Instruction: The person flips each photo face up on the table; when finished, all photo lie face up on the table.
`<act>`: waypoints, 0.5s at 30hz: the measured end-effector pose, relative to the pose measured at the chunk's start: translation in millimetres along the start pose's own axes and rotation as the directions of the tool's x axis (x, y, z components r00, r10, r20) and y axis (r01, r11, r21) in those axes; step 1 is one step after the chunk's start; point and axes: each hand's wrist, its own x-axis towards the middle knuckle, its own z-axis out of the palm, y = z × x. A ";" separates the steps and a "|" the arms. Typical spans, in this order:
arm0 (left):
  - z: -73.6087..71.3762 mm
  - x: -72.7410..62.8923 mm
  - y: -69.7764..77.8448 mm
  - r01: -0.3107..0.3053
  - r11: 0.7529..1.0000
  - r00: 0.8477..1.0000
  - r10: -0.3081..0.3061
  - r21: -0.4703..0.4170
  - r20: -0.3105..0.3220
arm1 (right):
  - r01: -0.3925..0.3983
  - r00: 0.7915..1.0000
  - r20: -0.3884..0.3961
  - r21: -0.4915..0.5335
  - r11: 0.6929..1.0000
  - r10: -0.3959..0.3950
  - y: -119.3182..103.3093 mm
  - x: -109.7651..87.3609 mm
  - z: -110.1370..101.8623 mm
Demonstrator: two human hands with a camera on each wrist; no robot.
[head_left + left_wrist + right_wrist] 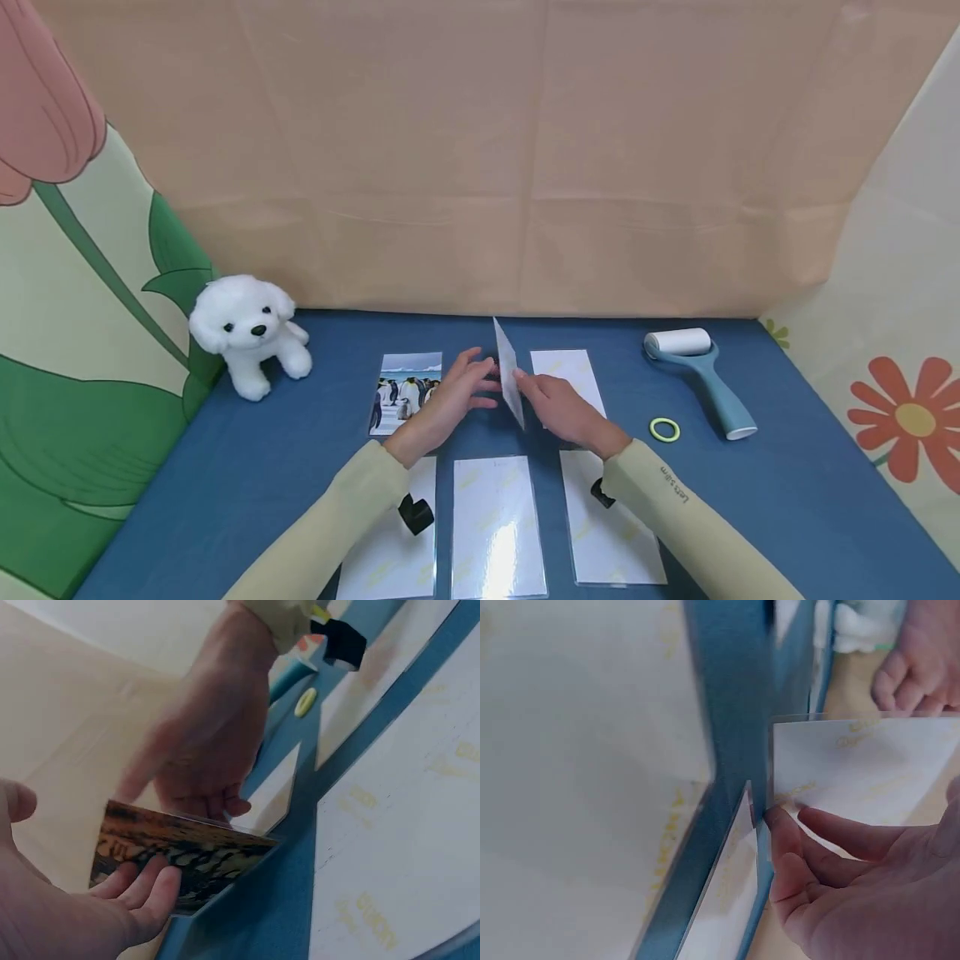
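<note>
A laminated photo card (509, 372) stands on edge above the table between the two hands. Its white back, with faint yellow lettering, faces my right hand (562, 407); that hand's thumb and fingers grip its near edge. Straight fingers of my left hand (82, 900) lie against the dark orange-brown picture side, the thumb held apart. Left of the hands, a penguin photo (405, 393) lies face up. A white card (567, 371), face down, is partly behind my right hand. Three more white cards lie in the near row: left (397, 542), middle (497, 517) and right (611, 533).
A white plush dog (251, 333) sits at the back left of the blue table (330, 442). On the right lie a blue-handled lint roller (701, 375) and a yellow-green ring (664, 430). A tan sheet (525, 167) hangs behind the table.
</note>
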 end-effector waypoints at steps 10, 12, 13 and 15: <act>13.5 8.4 -17.8 0.056 0.998 0.992 -0.060 0.035 0.109 | -0.114 0.993 0.036 0.133 0.985 0.110 -0.9 0.5 -13.9; 14.1 9.2 -19.6 0.072 0.996 0.990 -0.078 0.056 0.114 | -0.113 0.993 0.030 0.167 0.979 0.110 -0.6 0.1 -17.1; 14.3 9.4 -20.3 0.081 0.995 0.989 -0.088 0.064 0.120 | -0.111 0.994 0.025 0.191 0.975 0.108 -0.8 -0.1 -18.6; 14.9 9.8 -21.3 0.098 0.991 0.986 -0.109 0.089 0.127 | -0.096 0.995 0.012 0.235 0.967 0.096 0.2 -0.3 -21.0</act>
